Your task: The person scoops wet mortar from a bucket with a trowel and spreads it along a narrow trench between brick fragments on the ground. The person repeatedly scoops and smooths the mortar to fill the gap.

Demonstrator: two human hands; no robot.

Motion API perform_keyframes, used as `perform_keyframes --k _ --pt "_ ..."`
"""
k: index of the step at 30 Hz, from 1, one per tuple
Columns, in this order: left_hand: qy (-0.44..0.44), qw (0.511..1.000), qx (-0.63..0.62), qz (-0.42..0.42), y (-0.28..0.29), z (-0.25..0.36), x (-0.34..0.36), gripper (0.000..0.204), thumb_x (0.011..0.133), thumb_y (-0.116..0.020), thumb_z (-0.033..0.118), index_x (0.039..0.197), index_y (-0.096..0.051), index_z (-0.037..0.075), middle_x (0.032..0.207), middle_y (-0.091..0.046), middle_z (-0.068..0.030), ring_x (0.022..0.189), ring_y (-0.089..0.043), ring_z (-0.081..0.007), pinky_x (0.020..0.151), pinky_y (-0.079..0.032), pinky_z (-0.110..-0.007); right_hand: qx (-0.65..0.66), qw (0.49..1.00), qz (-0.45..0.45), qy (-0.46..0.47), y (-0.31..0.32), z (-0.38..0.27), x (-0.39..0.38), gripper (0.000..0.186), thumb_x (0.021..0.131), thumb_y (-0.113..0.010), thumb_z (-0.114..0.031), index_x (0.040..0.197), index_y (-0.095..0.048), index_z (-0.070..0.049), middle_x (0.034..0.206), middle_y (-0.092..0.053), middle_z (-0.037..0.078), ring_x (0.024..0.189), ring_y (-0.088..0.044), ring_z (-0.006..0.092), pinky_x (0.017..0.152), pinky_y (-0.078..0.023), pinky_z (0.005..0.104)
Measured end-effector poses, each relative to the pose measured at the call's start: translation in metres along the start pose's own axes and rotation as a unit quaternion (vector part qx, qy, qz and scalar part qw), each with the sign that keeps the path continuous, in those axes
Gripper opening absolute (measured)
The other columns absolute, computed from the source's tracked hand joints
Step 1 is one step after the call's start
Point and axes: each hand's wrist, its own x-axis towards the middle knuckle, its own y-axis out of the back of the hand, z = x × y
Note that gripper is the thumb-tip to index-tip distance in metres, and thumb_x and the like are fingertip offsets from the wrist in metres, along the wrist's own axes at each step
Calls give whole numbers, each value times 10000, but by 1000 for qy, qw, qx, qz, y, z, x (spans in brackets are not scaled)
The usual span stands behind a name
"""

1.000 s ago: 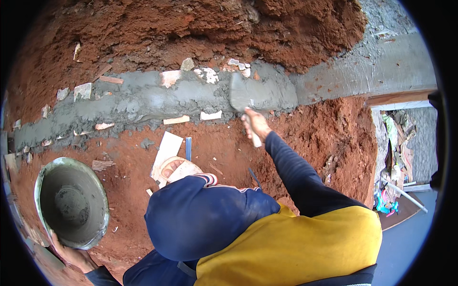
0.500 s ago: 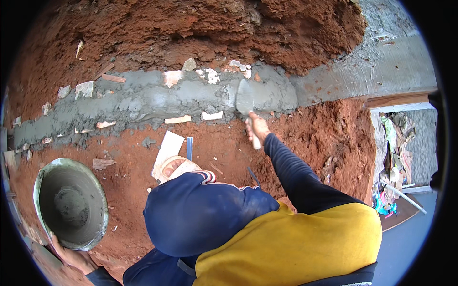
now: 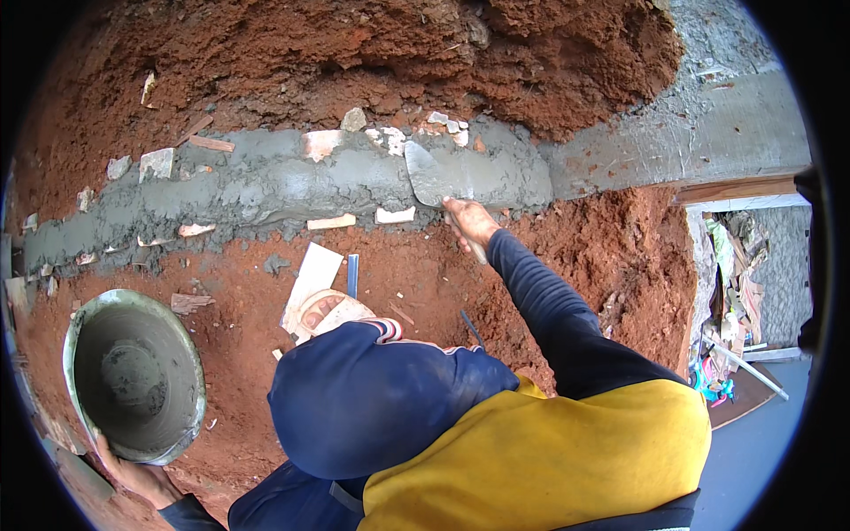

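Observation:
My right hand (image 3: 472,225) is closed round the handle of a trowel (image 3: 428,173). The trowel's blade lies on the wet grey mortar (image 3: 354,184) that runs as a long strip along the wall footing. At the lower left, my left hand (image 3: 135,473) grips the rim of a wide bucket (image 3: 133,380), which is tilted toward me. Grey mortar coats the bucket's inside, with only a little at the bottom. The left fingertips are partly hidden behind the rim.
Beyond the strip rises a rough red earth bank (image 3: 372,62). Brick pieces (image 3: 331,222) line the strip's near edge. A smooth concrete beam (image 3: 682,133) continues at the right. Rubbish (image 3: 737,283) lies farther right. My sandalled foot (image 3: 332,310) stands on red soil next to a blue strip (image 3: 352,276).
The trowel has moved left along the mortar, and its blade has turned to slant up to the left. My left hand stays on the bucket, which has barely shifted.

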Motion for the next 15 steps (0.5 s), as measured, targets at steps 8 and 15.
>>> perform_keyframes --k 8,15 --pt "0 1000 6 -3 -6 5 -6 450 1037 -572 265 1371 -595 -36 1418 -592 -124 1297 -558 -252 1140 -414 -410 -35 993 108 -18 39 47 -6 539 1073 -420 -486 1060 -604 20 565 -504 78 427 -516 219 428 -442 415" --pt "10 999 -25 -24 8 -3 2 445 1032 -577 277 1348 -601 -36 1393 -607 -124 1279 -571 -242 1126 -424 -404 138 980 108 -88 31 39 -12 497 1047 -468 -536 886 -561 -75 588 -481 3 411 -454 147 362 -429 338"
